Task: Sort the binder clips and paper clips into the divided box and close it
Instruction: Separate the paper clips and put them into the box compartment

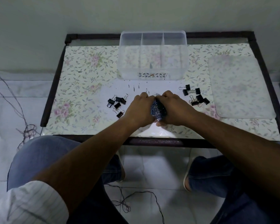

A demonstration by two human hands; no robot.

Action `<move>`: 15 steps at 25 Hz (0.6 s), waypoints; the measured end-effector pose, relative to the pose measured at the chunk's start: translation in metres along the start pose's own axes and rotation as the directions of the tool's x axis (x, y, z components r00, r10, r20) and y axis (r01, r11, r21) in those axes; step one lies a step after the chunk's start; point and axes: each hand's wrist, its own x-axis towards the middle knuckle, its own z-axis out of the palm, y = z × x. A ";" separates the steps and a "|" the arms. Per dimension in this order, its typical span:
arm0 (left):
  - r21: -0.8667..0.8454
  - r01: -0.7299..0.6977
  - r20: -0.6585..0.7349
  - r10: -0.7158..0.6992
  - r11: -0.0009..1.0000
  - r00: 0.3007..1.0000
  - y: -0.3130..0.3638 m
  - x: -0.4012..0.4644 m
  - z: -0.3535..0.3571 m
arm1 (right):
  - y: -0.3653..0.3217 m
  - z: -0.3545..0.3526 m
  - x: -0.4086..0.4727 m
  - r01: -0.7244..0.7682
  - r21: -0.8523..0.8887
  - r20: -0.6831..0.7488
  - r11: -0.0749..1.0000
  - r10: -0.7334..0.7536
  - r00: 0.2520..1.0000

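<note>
- At the middle of the table (152, 141), near its front edge, the left hand (140, 109) and the right hand (174, 109) meet around a clear plastic packet of paper clips (158, 109), its contents a dark bluish mass.
- Both hands are curled shut on the packet: the left hand's fingers (144, 96) bend down over its far left end, and the right hand's fingers (166, 94) bend over its far right end, with the right thumb under the near end. Whether the packet's mouth is being pulled apart cannot be told.
- The packet sits between the palms, just above the flowered table cover (81, 88); whether it touches the cover cannot be told.
- Left of the hands lies a loose cluster of black binder clips (117, 103), some with their wire handles standing out.
- Right of the hands lies a second cluster of black binder clips (196, 96), about as near to the hands as the first.
- At the far side of the table stands the clear divided box (153, 73), open on top, with two partitions making three compartments side by side; nothing can be made out inside them.
- On the right part of the table, well apart from the box, the translucent lid (239, 88) lies flat.
- Below the table edge are knees in blue jeans (39, 157), and a white striped sleeve (27, 206) is rolled up on the left arm.
</note>
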 end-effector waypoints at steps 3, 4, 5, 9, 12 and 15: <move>-0.047 0.021 -0.067 -0.024 0.999 0.997 -0.004 0.003 -0.002 | 0.004 -0.001 0.005 0.021 0.065 -0.089 0.998 -0.015 0.996; -0.055 0.024 -0.071 -0.028 0.998 0.997 -0.005 0.004 -0.001 | 0.005 0.000 0.007 0.029 0.073 -0.106 0.997 -0.021 0.994; -0.061 0.019 -0.083 -0.024 0.998 0.996 -0.004 0.003 -0.001 | 0.005 0.000 0.007 0.039 0.075 -0.125 0.996 -0.029 0.992; -0.082 -0.008 -0.121 -0.002 0.997 0.993 -0.004 0.002 0.001 | 0.004 0.000 0.009 0.044 0.099 -0.183 0.994 -0.026 0.983; -0.081 -0.023 -0.109 0.014 0.996 0.994 -0.005 0.003 0.000 | 0.004 -0.002 0.009 0.027 0.170 -0.186 0.985 0.005 0.983; -0.155 0.008 -0.121 -0.027 0.988 0.992 -0.006 0.004 -0.002 | 0.007 -0.007 0.010 -0.010 0.274 -0.137 0.962 0.049 0.989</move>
